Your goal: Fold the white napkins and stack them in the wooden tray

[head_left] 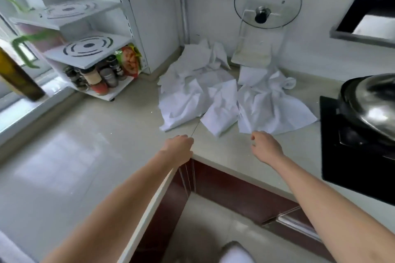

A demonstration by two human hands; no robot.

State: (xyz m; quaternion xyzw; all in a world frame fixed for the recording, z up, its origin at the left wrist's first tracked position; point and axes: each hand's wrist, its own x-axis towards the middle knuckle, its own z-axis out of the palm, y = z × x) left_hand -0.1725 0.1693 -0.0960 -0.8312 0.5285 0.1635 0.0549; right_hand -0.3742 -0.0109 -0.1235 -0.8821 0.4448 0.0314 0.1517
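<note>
Several crumpled white napkins [222, 96] lie in a loose heap in the corner of the beige countertop [89, 139]. My left hand [179, 145] hovers over the counter's inner corner, just short of the nearest napkin, fingers loosely curled and holding nothing. My right hand [266, 145] is a little to the right, its fingers loosely bent near the front edge of the right-hand napkin [271, 111], holding nothing. No wooden tray is in view.
A white spice rack [94, 64] with jars stands at the back left. A glass pot lid [267, 2] hangs on the wall above a drip tray [252, 53]. A black stove [350, 156] with a steel wok [372, 100] is at the right. A dark bottle [17, 74] is at far left.
</note>
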